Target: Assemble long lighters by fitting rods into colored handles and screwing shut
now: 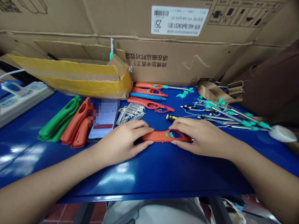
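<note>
An orange lighter shell (163, 136) with a teal trigger lies flat on the blue table (149, 174), held at both ends. My left hand (123, 140) pinches its left end between thumb and fingers. My right hand (198, 135) presses down on its right end, fingers curled over it. A small black and yellow screwdriver (171, 117) lies just behind the shell.
Stacked green shells (59, 119) and orange shells (78, 123) lie at the left beside a phone (102, 119). Clear plastic parts (129, 113), finished red and blue lighters (149, 93), metal tubes with teal tips (231, 116), a taped carton (77, 76) and a power strip (21, 96) stand around.
</note>
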A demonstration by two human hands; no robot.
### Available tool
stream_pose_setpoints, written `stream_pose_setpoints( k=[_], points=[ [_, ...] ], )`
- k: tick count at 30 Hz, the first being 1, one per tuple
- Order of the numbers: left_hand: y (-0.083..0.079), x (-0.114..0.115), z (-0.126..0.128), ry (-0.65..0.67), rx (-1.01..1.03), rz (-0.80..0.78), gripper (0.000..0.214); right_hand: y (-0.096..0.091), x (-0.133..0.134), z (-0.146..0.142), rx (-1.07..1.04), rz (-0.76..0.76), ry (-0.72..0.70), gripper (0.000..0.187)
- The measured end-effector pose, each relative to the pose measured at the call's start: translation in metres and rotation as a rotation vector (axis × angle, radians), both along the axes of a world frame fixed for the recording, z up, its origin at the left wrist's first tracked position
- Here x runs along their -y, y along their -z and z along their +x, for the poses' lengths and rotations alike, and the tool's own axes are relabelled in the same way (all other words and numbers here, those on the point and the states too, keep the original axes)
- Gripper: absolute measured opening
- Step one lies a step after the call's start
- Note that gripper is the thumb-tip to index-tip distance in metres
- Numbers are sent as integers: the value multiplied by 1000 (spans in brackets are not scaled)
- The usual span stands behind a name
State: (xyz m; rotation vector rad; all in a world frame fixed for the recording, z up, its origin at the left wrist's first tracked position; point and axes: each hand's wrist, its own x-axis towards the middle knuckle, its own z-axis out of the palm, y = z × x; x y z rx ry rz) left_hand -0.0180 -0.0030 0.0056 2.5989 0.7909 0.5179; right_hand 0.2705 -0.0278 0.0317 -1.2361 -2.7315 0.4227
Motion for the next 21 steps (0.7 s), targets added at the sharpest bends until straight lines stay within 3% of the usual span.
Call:
stream_pose_setpoints(
  k=[15, 21],
  points=[
    [2, -3, 1, -9, 2, -39, 26, 3, 2, -2, -44, -16, 45, 26],
    [-1, 2, 3, 13, -140, 218, 27, 5, 4, -7, 69, 94, -3, 29]
  ],
)
